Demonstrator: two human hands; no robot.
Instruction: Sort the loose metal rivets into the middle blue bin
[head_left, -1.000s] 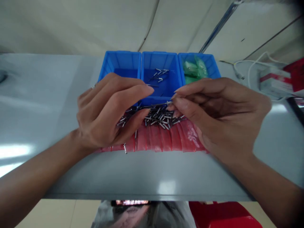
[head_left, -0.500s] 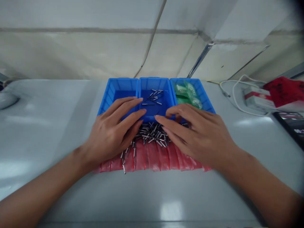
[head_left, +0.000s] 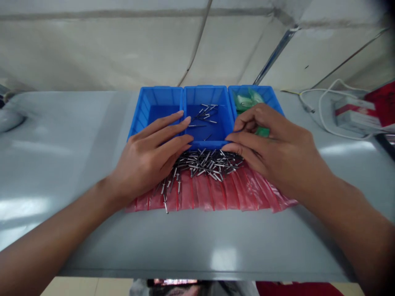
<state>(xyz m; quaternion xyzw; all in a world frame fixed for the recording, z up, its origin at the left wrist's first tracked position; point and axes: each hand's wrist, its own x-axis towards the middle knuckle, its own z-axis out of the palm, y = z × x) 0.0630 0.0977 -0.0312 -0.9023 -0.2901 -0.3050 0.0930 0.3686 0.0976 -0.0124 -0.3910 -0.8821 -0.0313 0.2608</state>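
Note:
Blind rivets (head_left: 212, 164) lie heaped on a row of red plastic bags (head_left: 202, 195), against the front of the middle blue bin (head_left: 210, 145). My left hand (head_left: 148, 154) is open, its fingers stretched over the front rims of the left blue bin (head_left: 135, 111) and the middle one. My right hand (head_left: 274, 144) is closed at the middle bin's front right corner, with bent fingers and the thumb near the rim. Whatever it may hold is hidden. A few loose rivets (head_left: 206, 113) lie inside the middle bin.
Green plastic bags (head_left: 247, 98) fill part of the right blue bin (head_left: 273, 96). On the right of the grey table (head_left: 173, 242) are a white cable (head_left: 321, 111), a red and white box (head_left: 354, 113) and a red bag (head_left: 384, 100). A wall stands behind.
My right hand has moved right along the middle bin's rim, its fingers more curled. My left hand stays nearly in place. The view has tilted down, showing the table's front edge.

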